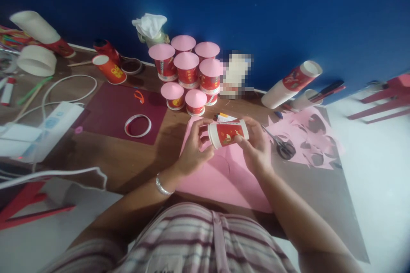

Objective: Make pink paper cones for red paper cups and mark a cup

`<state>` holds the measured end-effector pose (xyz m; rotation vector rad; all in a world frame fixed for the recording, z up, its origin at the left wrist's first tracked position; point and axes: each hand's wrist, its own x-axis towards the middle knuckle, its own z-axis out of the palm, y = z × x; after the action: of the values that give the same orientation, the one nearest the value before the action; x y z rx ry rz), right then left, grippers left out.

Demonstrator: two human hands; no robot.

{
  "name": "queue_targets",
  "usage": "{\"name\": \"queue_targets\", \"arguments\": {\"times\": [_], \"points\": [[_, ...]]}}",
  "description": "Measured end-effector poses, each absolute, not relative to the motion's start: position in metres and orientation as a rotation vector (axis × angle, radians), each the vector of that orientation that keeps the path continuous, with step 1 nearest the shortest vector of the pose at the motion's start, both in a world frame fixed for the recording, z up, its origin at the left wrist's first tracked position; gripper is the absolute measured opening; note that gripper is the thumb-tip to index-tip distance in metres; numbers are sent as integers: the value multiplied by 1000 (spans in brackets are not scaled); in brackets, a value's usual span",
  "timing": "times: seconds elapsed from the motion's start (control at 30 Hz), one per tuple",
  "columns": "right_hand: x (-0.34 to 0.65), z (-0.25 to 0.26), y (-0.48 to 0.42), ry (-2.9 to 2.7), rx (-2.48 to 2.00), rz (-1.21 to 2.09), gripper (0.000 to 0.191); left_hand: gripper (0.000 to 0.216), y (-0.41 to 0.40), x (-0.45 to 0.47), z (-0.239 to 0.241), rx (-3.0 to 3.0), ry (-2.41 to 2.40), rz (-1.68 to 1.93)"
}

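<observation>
Between my hands a red and white paper cup (229, 133) lies on its side in the air, above a pink paper sheet (221, 179). My right hand (256, 147) grips the cup's right end, thumb on the red print. At the other end, my left hand (196, 147) has its fingers and thumb curved around the cup's rim. A curved line shows on the pink sheet below. Behind my hands stands a group of red cups topped with pink paper cones (186, 60). Part of a marker (224, 117) shows just behind the held cup.
Scissors (283, 147) lie right of the sheet, beside pink paper scraps with round holes (312, 136). On the left are a tape ring (137, 126) on a maroon sheet (109, 115), a red cup (110, 70) and a white cable (68, 78). Stacked cups (291, 85) lean at back right.
</observation>
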<state>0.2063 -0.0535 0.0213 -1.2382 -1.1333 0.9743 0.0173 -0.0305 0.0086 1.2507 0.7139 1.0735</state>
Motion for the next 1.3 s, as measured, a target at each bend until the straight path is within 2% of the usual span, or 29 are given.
{"name": "queue_targets", "arguments": {"times": [0.17, 0.23, 0.3, 0.37, 0.5, 0.67, 0.77, 0.9, 1.03, 1.17, 1.3], "points": [[209, 26, -54, -1246, -1315, 894, 50, 54, -30, 15, 3, 1333, 815, 1227], [210, 24, -55, -1220, -1274, 859, 49, 37, -27, 12, 2, 1395, 919, 1270], [212, 23, -56, -1239, -1265, 866, 48, 12, -25, 8, 4, 1440, 967, 1163], [212, 24, -56, -1276, -1293, 889, 48, 4, -25, 5, 8, 1434, 954, 1035], [211, 27, -56, -1261, -1336, 940, 53, 4, -28, 3, 16, 1467, 927, 950], [223, 26, -57, -1130, -1306, 1000, 49, 15, -27, -7, 15, 1481, 1036, 1075], [238, 25, -56, -1167, -1395, 836, 48, 12, -25, -21, 11, 1308, 1102, 1114], [237, 19, -60, -1629, -1672, 498, 49, 12, -29, -33, 5, 1077, 1053, 1257], [212, 9, -65, -2052, -1574, 239, 55, 19, -35, -27, 12, 833, 923, 1242], [207, 17, -69, -2046, -1552, 200, 66, 22, -38, -15, 25, 683, 816, 1203], [218, 40, -75, -1790, -1473, 347, 69, 22, -42, -7, 33, 662, 705, 1117]]}}
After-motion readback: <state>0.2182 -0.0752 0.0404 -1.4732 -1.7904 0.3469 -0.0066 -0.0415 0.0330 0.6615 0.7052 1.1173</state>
